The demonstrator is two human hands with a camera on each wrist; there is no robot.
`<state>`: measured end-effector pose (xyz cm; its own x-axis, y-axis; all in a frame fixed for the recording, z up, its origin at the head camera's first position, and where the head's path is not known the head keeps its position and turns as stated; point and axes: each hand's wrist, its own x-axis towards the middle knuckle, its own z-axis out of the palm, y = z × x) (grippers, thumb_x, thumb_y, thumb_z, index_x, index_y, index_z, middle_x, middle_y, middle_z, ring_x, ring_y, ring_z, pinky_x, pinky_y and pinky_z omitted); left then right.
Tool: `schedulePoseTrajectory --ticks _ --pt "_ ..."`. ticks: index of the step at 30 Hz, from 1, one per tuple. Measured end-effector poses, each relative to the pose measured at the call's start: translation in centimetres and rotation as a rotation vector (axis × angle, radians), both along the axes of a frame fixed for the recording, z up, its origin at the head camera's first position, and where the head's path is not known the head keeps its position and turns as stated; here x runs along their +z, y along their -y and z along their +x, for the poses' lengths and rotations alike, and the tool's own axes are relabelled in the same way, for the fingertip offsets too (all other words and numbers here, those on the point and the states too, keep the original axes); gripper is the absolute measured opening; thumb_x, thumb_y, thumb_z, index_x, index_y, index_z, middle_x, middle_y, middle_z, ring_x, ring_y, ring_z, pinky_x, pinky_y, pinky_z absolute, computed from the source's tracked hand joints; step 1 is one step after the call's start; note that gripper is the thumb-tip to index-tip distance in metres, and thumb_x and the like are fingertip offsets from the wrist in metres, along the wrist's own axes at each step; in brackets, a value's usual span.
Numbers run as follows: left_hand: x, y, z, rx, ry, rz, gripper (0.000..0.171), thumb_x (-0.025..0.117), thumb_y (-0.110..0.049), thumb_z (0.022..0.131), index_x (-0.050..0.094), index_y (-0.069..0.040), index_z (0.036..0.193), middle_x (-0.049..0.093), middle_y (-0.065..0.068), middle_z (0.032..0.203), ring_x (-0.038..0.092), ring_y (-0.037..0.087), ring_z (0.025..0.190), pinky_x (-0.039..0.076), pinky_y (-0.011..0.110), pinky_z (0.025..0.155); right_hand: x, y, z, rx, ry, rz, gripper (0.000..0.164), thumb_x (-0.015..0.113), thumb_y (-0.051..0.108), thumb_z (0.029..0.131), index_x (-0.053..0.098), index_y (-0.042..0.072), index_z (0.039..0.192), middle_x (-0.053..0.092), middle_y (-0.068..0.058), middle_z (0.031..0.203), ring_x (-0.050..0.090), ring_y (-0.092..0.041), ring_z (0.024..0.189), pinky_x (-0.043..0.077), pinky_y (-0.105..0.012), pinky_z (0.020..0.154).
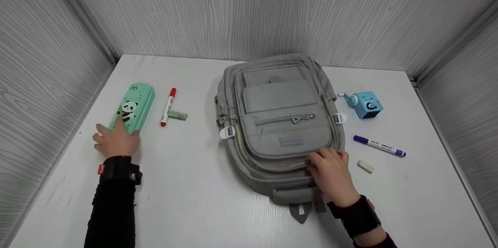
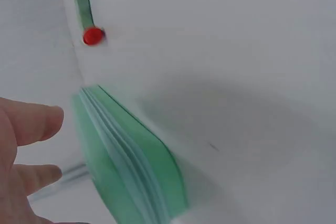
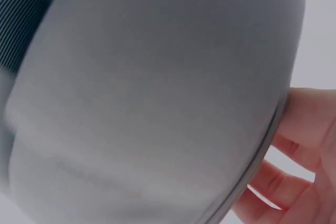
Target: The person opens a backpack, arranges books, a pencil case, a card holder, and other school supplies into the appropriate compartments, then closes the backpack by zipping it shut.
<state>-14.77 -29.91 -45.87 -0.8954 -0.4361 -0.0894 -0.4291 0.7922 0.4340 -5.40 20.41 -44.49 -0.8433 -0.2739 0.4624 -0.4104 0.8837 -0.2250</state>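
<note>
My left hand (image 1: 118,141) reaches over the near end of a mint-green pencil case (image 1: 130,106) printed with a panda, its fingers spread. In the left wrist view those fingers (image 2: 37,124) stand beside the case's layered side (image 2: 131,156). A grey backpack (image 1: 280,96) lies in the middle of the table with its front pockets up. At its lower right edge, my right hand (image 1: 330,174) grips the fabric with curled fingers. The right wrist view shows fingers (image 3: 302,114) at the seamed edge of the backpack (image 3: 157,103).
Between case and backpack lie a red-capped marker (image 1: 169,106) and a green eraser (image 1: 177,115). Right of the backpack are a blue crank pencil sharpener (image 1: 365,104), a purple-capped marker (image 1: 379,146) and a pale eraser (image 1: 365,166). Grey wood-grain panels (image 1: 249,14) border the white table (image 1: 186,201).
</note>
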Motion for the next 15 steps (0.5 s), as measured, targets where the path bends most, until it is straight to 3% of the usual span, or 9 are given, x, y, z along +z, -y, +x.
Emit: schedulePoseTrajectory --ticks 3,7,11,15 --pt "-0.5 1.4 0.7 0.013 0.061 0.013 0.065 0.05 -0.029 0.099 0.028 0.0 0.153 0.026 0.048 0.142 0.028 0.063 0.131 0.029 0.072 0.102 0.3 -0.8 -0.2 -0.001 0.025 0.009 0.019 0.081 0.001 0.076 0.068 0.011 0.085 0.067 -0.007 0.092 0.06 -0.029 0.091 0.036 -0.052 0.086" --pt "-0.6 1.4 0.9 0.007 0.024 0.017 0.059 0.056 -0.032 0.098 0.041 0.002 0.144 0.044 0.042 0.125 0.042 0.057 0.12 0.04 0.066 0.093 0.8 -1.4 -0.5 0.023 0.002 0.044 0.017 0.082 0.0 0.075 0.07 0.01 0.082 0.069 -0.006 0.088 0.059 -0.026 0.085 0.041 -0.045 0.079" --pt "-0.4 1.2 0.9 -0.028 0.021 0.022 0.056 0.061 -0.027 0.094 0.044 0.008 0.134 0.048 0.039 0.115 0.049 0.053 0.109 0.047 0.06 0.081 1.6 -1.6 -0.7 0.039 -0.041 0.039 0.016 0.081 -0.003 0.074 0.07 0.008 0.08 0.068 -0.005 0.081 0.056 -0.022 0.076 0.047 -0.036 0.067" --pt "-0.4 1.7 1.6 -0.063 0.051 0.06 0.062 0.063 -0.023 0.088 0.041 0.008 0.138 0.046 0.039 0.116 0.051 0.048 0.099 0.047 0.052 0.074 3.1 -1.5 -1.1 0.031 -0.051 -0.062 0.017 0.08 -0.007 0.074 0.069 0.006 0.079 0.065 -0.006 0.079 0.059 -0.019 0.073 0.05 -0.034 0.064"
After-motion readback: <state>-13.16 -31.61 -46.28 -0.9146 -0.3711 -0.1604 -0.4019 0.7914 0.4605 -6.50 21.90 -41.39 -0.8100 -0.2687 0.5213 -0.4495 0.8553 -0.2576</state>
